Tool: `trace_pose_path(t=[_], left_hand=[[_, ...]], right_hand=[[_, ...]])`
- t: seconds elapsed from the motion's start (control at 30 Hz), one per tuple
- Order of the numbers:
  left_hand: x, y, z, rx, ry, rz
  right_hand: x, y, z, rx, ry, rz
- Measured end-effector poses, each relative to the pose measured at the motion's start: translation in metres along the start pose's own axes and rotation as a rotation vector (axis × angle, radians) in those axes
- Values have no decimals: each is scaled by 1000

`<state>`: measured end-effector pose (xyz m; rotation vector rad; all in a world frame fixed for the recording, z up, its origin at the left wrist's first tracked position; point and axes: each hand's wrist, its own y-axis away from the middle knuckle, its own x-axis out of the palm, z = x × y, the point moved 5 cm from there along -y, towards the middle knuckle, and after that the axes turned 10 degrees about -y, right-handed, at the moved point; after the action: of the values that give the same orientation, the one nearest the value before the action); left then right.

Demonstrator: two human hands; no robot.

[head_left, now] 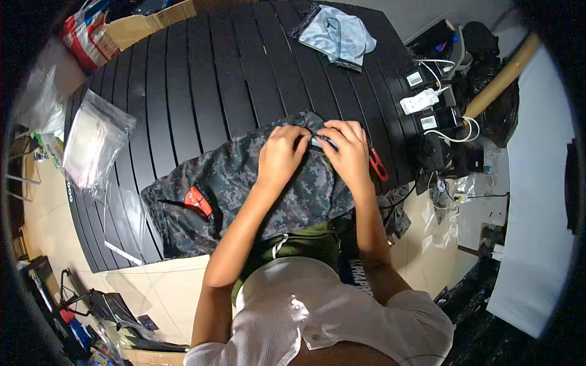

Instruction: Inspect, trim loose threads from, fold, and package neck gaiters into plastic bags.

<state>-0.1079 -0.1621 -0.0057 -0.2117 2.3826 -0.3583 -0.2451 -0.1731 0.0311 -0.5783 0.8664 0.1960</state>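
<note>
A dark camouflage garment [244, 165], perhaps trousers, lies across the near side of the black slatted table [183, 91]. At its upper right part my left hand [284, 149] is closed, fingertips pinching the cloth. Close beside it my right hand [348, 146] is bent over the same edge, also closed on the fabric. A small grey-and-black piece [317, 141] shows between the two hands; its kind is hard to make out. An orange-red tag [198, 201] lies on the left part of the garment. Just right of my right hand lies a red-handled tool [378, 165], maybe scissors.
Clear plastic bags [94, 143] lie at the table's left edge. A folded light-blue garment [339, 36] sits at the far side. Black boxes, a white power strip [421, 100] and cables crowd the right edge. A cardboard tube [503, 76] leans behind them.
</note>
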Motion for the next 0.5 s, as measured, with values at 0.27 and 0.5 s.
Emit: trace_pose_path(t=[0.27, 0.5], left_hand=[[-1, 2, 3, -23, -6, 5], [-1, 1, 1, -25, 4, 56]], right_hand=[[-15, -10, -9, -61, -292, -133], [-18, 2, -37, 287, -440, -214]])
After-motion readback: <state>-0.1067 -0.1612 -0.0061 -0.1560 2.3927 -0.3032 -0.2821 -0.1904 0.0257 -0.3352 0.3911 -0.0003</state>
